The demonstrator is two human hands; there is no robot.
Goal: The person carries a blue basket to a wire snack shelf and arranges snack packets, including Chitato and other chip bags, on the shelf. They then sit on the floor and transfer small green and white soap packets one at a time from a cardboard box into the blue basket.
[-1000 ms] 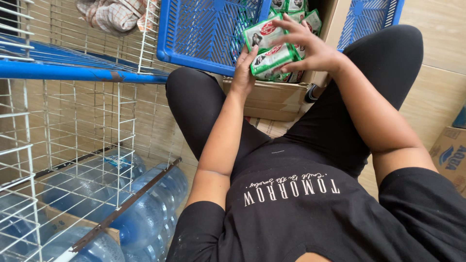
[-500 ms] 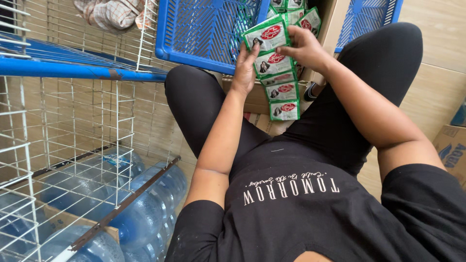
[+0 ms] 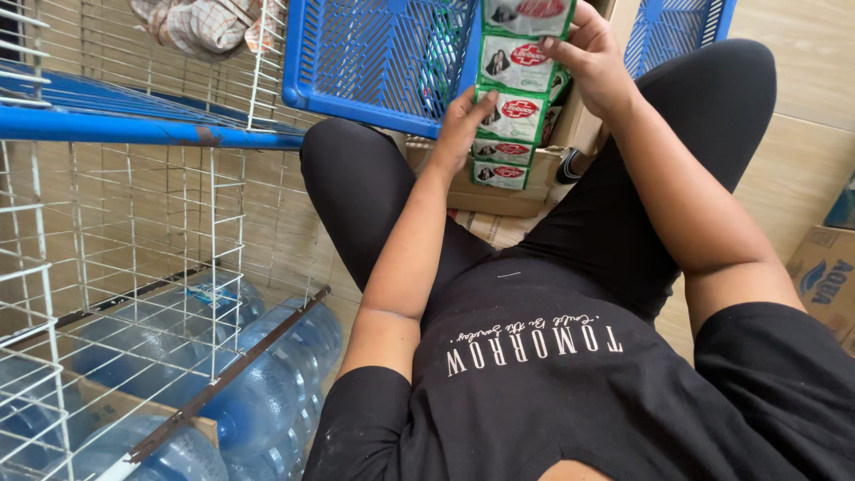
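A hanging strip of green and white sachets (image 3: 513, 107) stretches down in front of a blue plastic basket (image 3: 383, 62). My right hand (image 3: 595, 55) grips the strip near its top. My left hand (image 3: 461, 123) pinches it lower down at its left edge. The strip's lowest sachets dangle over an open cardboard box (image 3: 499, 191) between my knees. I sit with black-clad legs spread around that box.
A white wire rack (image 3: 134, 232) with a blue shelf edge (image 3: 134, 129) stands at the left, with large blue water bottles (image 3: 240, 383) behind it. A checked cloth (image 3: 191, 22) lies at the top left. Another carton (image 3: 824, 276) sits at the right on the tan floor.
The bunched sachets have been drawn out into a long hanging strip. My right hand rose with the top end while my left hand slid down along the strip.
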